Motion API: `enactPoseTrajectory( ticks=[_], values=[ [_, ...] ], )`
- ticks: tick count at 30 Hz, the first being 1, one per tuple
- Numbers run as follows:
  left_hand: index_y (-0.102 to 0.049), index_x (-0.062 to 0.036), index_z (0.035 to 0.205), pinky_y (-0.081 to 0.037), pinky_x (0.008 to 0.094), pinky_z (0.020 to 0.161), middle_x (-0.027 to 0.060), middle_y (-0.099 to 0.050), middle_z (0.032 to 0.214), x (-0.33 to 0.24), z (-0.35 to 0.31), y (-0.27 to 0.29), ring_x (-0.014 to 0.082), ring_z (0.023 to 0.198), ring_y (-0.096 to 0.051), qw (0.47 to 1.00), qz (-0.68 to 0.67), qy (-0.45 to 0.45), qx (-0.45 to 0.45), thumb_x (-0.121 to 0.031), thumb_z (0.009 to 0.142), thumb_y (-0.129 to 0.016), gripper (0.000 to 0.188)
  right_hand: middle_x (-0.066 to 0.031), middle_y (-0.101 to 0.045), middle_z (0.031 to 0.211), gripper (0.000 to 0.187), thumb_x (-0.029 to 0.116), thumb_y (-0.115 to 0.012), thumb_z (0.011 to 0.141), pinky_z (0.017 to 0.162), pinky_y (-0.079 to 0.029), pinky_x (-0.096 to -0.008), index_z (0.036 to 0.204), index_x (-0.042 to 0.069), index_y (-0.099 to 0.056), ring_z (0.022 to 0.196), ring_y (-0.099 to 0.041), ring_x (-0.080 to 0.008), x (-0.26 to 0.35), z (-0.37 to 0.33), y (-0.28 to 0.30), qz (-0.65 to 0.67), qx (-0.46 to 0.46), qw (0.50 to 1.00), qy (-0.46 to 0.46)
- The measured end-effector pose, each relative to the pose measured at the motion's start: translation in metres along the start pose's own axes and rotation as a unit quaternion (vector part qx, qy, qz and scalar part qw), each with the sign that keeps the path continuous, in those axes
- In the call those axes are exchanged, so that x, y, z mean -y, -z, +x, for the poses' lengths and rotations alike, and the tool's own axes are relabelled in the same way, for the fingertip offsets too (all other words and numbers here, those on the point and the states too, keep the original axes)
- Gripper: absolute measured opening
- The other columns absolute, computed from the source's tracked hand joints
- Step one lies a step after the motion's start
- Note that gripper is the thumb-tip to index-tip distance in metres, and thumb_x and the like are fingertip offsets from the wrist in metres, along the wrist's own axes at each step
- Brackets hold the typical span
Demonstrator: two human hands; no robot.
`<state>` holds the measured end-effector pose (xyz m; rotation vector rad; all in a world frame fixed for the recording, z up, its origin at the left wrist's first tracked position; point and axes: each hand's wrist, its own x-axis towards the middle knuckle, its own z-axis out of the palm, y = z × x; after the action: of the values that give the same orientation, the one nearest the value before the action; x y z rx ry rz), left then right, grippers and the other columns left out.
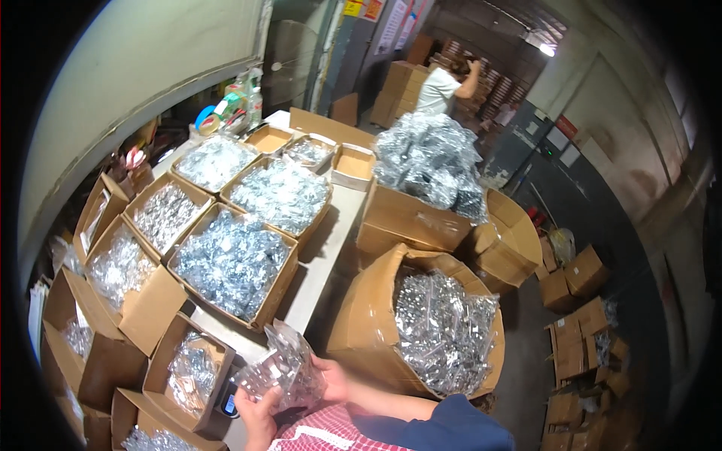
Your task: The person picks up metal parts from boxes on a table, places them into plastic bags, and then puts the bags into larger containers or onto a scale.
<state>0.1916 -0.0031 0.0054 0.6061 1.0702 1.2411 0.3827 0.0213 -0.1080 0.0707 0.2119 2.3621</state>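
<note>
A clear plastic bag [282, 364] with small silvery pieces in it is between my two hands, near the table's close edge. My left hand [259, 412] grips its lower left side, thumb on top of the plastic. On the bag's right side, my right hand [331, 379] is closed round the plastic, its fingers partly hidden behind. Just beyond the bag stands a cardboard box [252, 325] full of small bluish clear packets [233, 263]. To the left of my hands, an open box [154, 379] holds clear bags with silvery and copper-coloured pieces.
A large carton [365, 323] full of bagged metal parts stands on my right. Behind it, another carton [414, 229] is heaped with clear bags. More open boxes [135, 203] crowd the white table [331, 248]. A person [440, 90] stands farther back near stacked cartons.
</note>
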Motion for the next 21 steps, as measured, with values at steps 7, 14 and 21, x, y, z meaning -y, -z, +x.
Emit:
enactPoseTrajectory(
  ticks=[7,14,21],
  values=[
    [-0.050,0.0001,0.123,-0.049,0.0232,0.070,0.0080,-0.063,0.107,-0.031,0.025,-0.019,0.0121,0.085,-0.061,0.978,0.073,-0.163,-0.106,-0.008,0.082,-0.067,0.046,-0.0183,-0.051,0.136,0.047,0.032,-0.042,0.101,0.110,-0.032,-0.0539,0.137,0.002,-0.042,0.126,-0.049,-0.0342,0.048,0.073,-0.051,-0.030,0.037,0.997,-0.057],
    [-0.031,-0.0010,0.142,-0.045,0.0326,0.096,0.0124,-0.050,0.129,0.000,0.036,-0.024,0.0203,0.115,-0.052,0.969,-0.051,-0.199,-0.138,-0.013,0.090,-0.062,0.061,-0.0142,-0.062,0.118,0.031,0.023,-0.054,0.096,0.097,-0.048,-0.0484,0.120,0.003,-0.057,0.109,-0.061,-0.0281,0.026,0.121,-0.081,-0.017,-0.108,0.989,-0.095],
    [-0.035,-0.0004,0.140,-0.044,0.0371,0.097,0.0135,-0.052,0.128,0.015,0.027,-0.001,0.0239,0.114,-0.053,0.977,-0.036,-0.204,-0.048,-0.015,0.086,-0.063,0.063,-0.0086,-0.064,0.114,0.037,0.005,-0.061,0.085,0.092,-0.048,-0.0320,0.121,0.002,-0.056,0.104,-0.061,-0.0178,-0.016,0.093,-0.108,-0.275,-0.086,0.957,-0.009]
  ],
)
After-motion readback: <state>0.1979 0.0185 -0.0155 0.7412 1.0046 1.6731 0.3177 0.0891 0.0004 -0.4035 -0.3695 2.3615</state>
